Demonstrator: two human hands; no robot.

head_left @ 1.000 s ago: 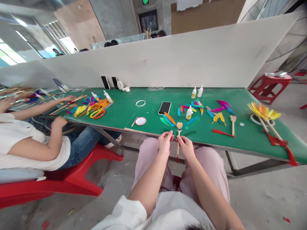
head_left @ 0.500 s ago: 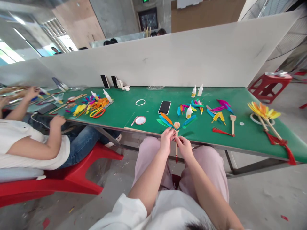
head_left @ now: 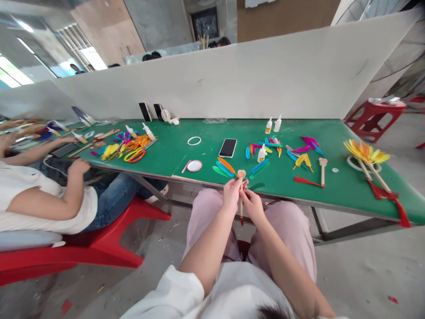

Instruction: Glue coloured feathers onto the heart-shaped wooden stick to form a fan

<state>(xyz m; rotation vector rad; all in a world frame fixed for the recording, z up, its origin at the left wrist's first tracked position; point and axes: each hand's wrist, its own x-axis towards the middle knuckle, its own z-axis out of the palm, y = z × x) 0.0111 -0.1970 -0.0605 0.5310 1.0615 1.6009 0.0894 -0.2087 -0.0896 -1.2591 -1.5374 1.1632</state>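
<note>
Concrete wall (head_left: 166, 26) stood behind white partition (head_left: 206, 84); green table (head_left: 166, 150) ran below. Feathered stick (head_left: 241, 174) was at table's near edge, top pointing away, prob. two-handed for steadiness: L hand (head_left: 231, 192) had fingers narrow, pinching it nr heart-shaped top; R hand (head_left: 252, 204) had fingers closed on it just below. Phone (head_left: 228, 148), upright glue bottle (head_left: 262, 153) & loose feathers (head_left: 303, 161) lay beyond, prob. for easy reach.

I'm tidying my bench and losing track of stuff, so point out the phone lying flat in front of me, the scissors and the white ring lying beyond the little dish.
Phone (head_left: 228, 148): head view, middle of its dark screen.
Scissors (head_left: 137, 155): head view, orange handle.
White ring (head_left: 194, 144): head view, near rim.
</note>
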